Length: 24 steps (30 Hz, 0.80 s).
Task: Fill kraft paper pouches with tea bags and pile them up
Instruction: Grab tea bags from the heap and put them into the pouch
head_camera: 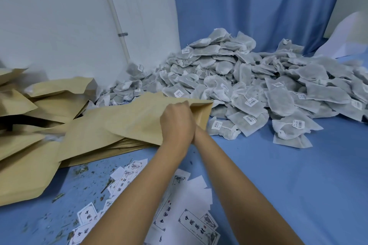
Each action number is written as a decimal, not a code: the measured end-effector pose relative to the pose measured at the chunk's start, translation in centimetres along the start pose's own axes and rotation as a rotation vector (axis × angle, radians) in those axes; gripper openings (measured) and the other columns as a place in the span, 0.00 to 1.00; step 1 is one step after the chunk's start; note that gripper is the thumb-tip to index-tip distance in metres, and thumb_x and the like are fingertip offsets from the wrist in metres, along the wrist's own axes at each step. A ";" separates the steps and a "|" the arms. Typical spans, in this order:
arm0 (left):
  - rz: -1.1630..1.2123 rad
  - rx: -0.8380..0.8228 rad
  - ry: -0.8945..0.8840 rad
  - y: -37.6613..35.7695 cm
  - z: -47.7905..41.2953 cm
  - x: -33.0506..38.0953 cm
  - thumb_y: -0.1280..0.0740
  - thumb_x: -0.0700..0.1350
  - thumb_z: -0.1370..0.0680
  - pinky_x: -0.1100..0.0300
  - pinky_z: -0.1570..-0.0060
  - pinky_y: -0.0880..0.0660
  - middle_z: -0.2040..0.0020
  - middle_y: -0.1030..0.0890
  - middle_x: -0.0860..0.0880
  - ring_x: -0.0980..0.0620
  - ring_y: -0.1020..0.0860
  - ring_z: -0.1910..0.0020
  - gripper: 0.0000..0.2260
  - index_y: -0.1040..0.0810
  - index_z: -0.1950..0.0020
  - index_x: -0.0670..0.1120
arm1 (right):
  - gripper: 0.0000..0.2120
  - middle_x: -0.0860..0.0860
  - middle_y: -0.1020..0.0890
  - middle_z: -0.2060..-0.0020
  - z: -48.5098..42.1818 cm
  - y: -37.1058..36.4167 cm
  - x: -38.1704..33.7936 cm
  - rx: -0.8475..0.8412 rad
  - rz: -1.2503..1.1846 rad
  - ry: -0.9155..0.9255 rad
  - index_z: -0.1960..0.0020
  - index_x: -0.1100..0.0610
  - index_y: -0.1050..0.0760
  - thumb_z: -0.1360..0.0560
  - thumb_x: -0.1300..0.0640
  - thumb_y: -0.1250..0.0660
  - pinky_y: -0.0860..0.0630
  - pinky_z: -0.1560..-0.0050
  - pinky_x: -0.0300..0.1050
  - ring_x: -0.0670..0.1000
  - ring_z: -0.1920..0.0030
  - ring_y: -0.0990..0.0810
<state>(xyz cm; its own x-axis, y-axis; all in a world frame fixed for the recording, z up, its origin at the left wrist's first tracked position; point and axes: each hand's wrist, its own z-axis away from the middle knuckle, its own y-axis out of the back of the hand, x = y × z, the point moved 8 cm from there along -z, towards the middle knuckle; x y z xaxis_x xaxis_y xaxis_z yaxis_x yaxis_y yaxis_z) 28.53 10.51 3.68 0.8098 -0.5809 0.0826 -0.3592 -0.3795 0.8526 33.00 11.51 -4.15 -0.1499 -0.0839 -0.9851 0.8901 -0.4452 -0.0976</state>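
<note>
Left hand (177, 123) clenched, right hand hidden.

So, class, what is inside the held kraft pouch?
The right forearm disappears into the pouch mouth, which the left hand grips. The right hand and any contents are hidden by paper.

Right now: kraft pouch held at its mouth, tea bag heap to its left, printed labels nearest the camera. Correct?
Not quite. The tea bag heap lies to the right of the kraft pouch, as the head view shows. The rest holds: the pouch is held at its mouth, and the printed labels are nearest the camera.
</note>
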 end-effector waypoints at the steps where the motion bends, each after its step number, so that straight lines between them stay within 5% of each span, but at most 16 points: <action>1: -0.023 0.014 -0.020 0.1 0.4 0.6 0.43 0.41 0.21 0.58 0.66 0.37 0.56 0.19 0.47 0.48 0.21 0.56 0.11 0.21 0.49 0.47 | 0.19 0.51 0.32 0.68 0.5 -0.2 0.3 -0.059 0.020 -0.063 0.65 0.55 0.39 0.19 0.69 0.56 0.30 0.70 0.35 0.46 0.67 0.33; 3: -0.066 0.032 -0.004 0.2 -0.1 0.0 0.43 0.41 0.21 0.60 0.65 0.37 0.55 0.19 0.47 0.48 0.20 0.55 0.11 0.21 0.49 0.48 | 0.19 0.51 0.28 0.73 0.5 0.0 -0.7 -0.055 0.075 0.004 0.66 0.56 0.37 0.20 0.69 0.53 0.29 0.72 0.36 0.46 0.68 0.33; 5: -0.108 0.035 0.077 0.4 -1.5 -2.0 0.43 0.40 0.22 0.59 0.63 0.37 0.53 0.18 0.46 0.45 0.19 0.53 0.12 0.20 0.49 0.47 | 0.15 0.49 0.24 0.75 0.4 2.4 -4.0 0.211 0.173 0.344 0.68 0.59 0.31 0.24 0.68 0.44 0.28 0.69 0.41 0.49 0.69 0.30; 7: -0.136 0.036 0.135 0.5 -2.6 -3.8 0.43 0.38 0.23 0.58 0.62 0.37 0.53 0.18 0.44 0.42 0.20 0.52 0.12 0.20 0.50 0.45 | 0.07 0.52 0.19 0.61 1.5 7.6 -5.1 0.674 0.306 0.569 0.59 0.59 0.22 0.28 0.65 0.38 0.26 0.56 0.43 0.51 0.59 0.22; 9: -0.134 0.026 0.154 0.4 -2.8 -4.5 0.43 0.37 0.23 0.58 0.62 0.37 0.53 0.18 0.43 0.41 0.20 0.53 0.12 0.19 0.51 0.44 | 0.17 0.54 0.25 0.39 1.5 12.7 -4.2 0.998 0.623 0.451 0.41 0.56 0.25 0.29 0.64 0.36 0.32 0.38 0.49 0.54 0.37 0.28; 11: -0.140 0.010 0.136 0.2 -2.6 -4.5 0.43 0.37 0.23 0.58 0.63 0.37 0.54 0.18 0.43 0.41 0.20 0.54 0.12 0.19 0.52 0.45 | 0.29 0.54 0.43 0.25 -0.4 17.4 -1.8 0.954 0.908 0.075 0.27 0.51 0.40 0.26 0.61 0.36 0.44 0.29 0.56 0.58 0.26 0.45; 13: -0.157 -0.007 0.094 -0.2 -2.1 -4.1 0.42 0.38 0.23 0.59 0.66 0.39 0.55 0.19 0.44 0.42 0.20 0.54 0.12 0.20 0.52 0.46 | 0.28 0.56 0.41 0.26 -1.5 20.6 -0.8 0.895 1.084 -0.072 0.27 0.53 0.42 0.24 0.60 0.38 0.42 0.31 0.56 0.59 0.27 0.43; 17: -0.189 -0.023 0.058 -0.7 -1.6 -3.6 0.43 0.37 0.23 0.62 0.73 0.49 0.56 0.19 0.45 0.44 0.21 0.56 0.11 0.21 0.51 0.46 | 0.13 0.60 0.23 0.43 -1.3 23.2 -1.7 0.942 1.187 -0.018 0.42 0.63 0.28 0.25 0.68 0.41 0.33 0.41 0.51 0.60 0.42 0.26; 22: -0.197 -0.021 0.053 -0.9 -1.7 -3.4 0.43 0.36 0.24 0.62 0.72 0.47 0.57 0.20 0.46 0.45 0.21 0.57 0.11 0.21 0.52 0.46 | 0.18 0.59 0.36 0.31 -1.1 22.6 0.1 0.870 1.238 0.078 0.40 0.56 0.30 0.29 0.66 0.38 0.44 0.32 0.55 0.58 0.29 0.40; 24: -0.193 -0.027 0.053 -0.9 -1.7 -3.4 0.43 0.36 0.24 0.61 0.70 0.44 0.56 0.20 0.46 0.45 0.21 0.57 0.11 0.21 0.51 0.46 | 0.20 0.58 0.29 0.36 -0.7 22.6 0.7 0.876 1.243 0.111 0.38 0.58 0.32 0.28 0.67 0.41 0.42 0.33 0.54 0.57 0.34 0.34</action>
<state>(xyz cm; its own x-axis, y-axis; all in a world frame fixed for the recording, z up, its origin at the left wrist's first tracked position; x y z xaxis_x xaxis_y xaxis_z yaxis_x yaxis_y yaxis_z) 26.85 14.03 3.54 0.8861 -0.4600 -0.0571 -0.1829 -0.4601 0.8688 53.32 2.06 -7.13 0.5449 -0.7443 -0.3862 -0.1099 -0.5200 0.8470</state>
